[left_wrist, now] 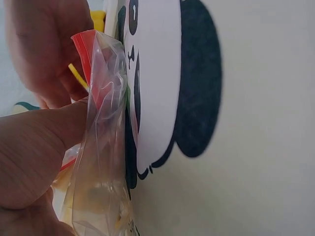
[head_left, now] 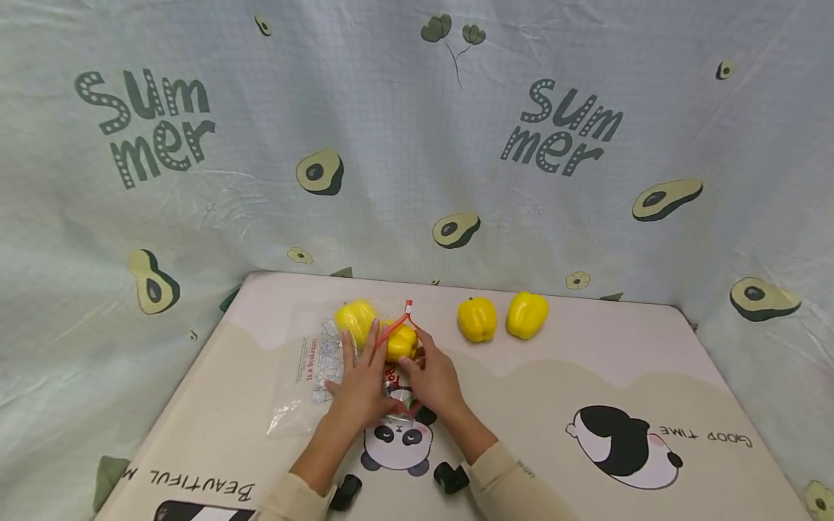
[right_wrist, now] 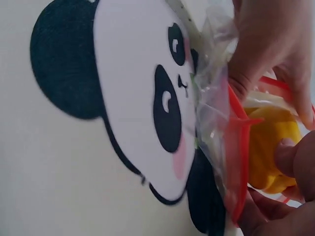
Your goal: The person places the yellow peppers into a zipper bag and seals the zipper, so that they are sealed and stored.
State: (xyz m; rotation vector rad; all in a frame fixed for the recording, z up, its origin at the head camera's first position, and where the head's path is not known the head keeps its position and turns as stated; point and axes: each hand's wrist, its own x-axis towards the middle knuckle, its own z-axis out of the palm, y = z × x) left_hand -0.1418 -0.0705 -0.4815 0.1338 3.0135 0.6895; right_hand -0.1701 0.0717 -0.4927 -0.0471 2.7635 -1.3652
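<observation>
On the table (head_left: pixel 521 405), the head view shows a bag (head_left: pixel 319 362), its red rim (head_left: pixel 394 330) facing right, one pepper (head_left: pixel 355 318) inside, the left hand (head_left: pixel 361 387) spread wide over it and the right hand (head_left: pixel 436 373) gripping a second pepper (head_left: pixel 402 343) at the mouth, long axis unclear. From the left wrist, the left thumb (left_wrist: pixel 39 142) presses the film. Only the right wrist shows the right thumb (right_wrist: pixel 286 156) against the gripped pepper, rim alongside.

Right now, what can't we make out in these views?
Head: small lines of print on the bag, too small to read.
Head: part of the rear pepper in the bag, behind the left hand's fingers.
Left wrist: yellow patch, partly hidden behind the right hand; can't tell which pepper.
Head: black-and-white table print at lower left, cut off by the bottom edge.
</observation>
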